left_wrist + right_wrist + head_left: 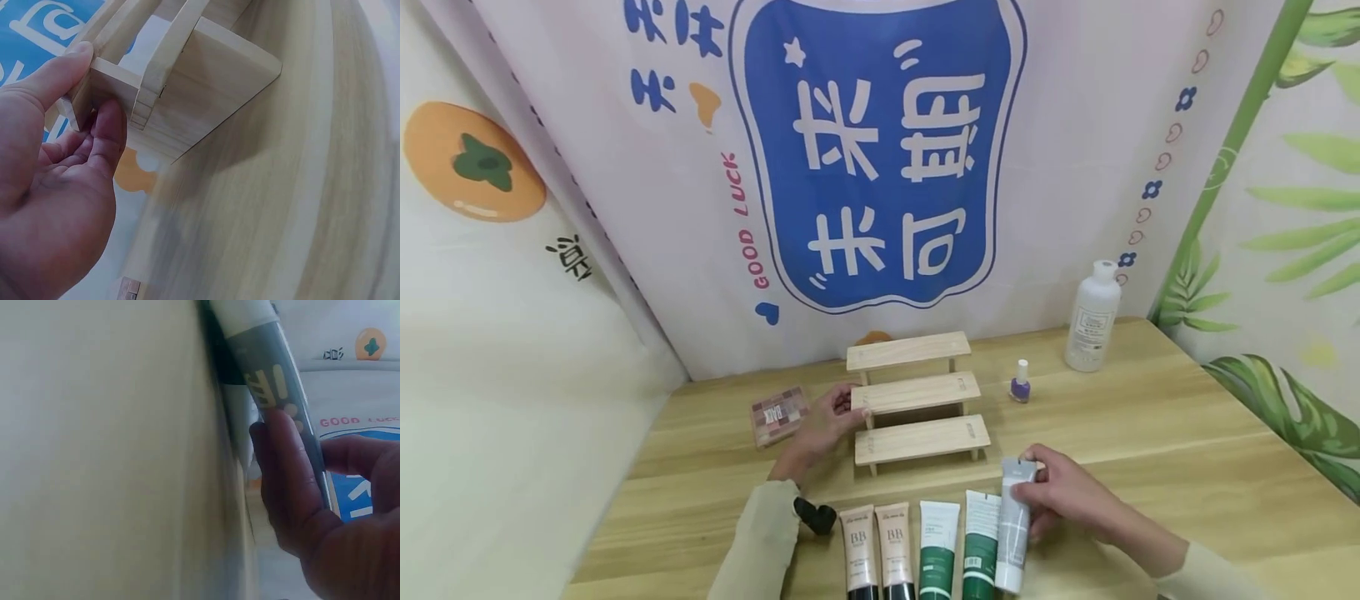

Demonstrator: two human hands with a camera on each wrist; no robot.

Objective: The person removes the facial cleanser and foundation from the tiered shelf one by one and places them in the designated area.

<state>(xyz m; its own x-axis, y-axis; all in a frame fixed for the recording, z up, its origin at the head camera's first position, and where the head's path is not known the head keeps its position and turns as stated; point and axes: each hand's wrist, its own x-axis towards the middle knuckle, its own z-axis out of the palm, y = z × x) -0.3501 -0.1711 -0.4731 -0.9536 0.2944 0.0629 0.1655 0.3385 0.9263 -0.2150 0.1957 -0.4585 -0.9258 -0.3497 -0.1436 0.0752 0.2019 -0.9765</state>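
Observation:
My left hand (827,422) grips the left end of the middle step of a three-step wooden display stand (917,395). In the left wrist view, the thumb lies on the stand's (212,72) wood and the fingers curl beneath it. A grey squeeze tube (1013,533) with a white cap is held by my right hand (1067,493), between thumb and fingers, cap end toward me. The right wrist view shows the fingers along the tube's (275,372) printed side. Its lower part overlaps a green-and-white tube (981,533) in the head view.
Left of these lie another green-and-white tube (938,537) and two beige BB cream tubes (859,546). A makeup palette (778,417) lies beyond my left forearm. Purple nail polish (1020,388) and a white bottle (1092,325) stand at the back right, before a printed cloth (1060,167).

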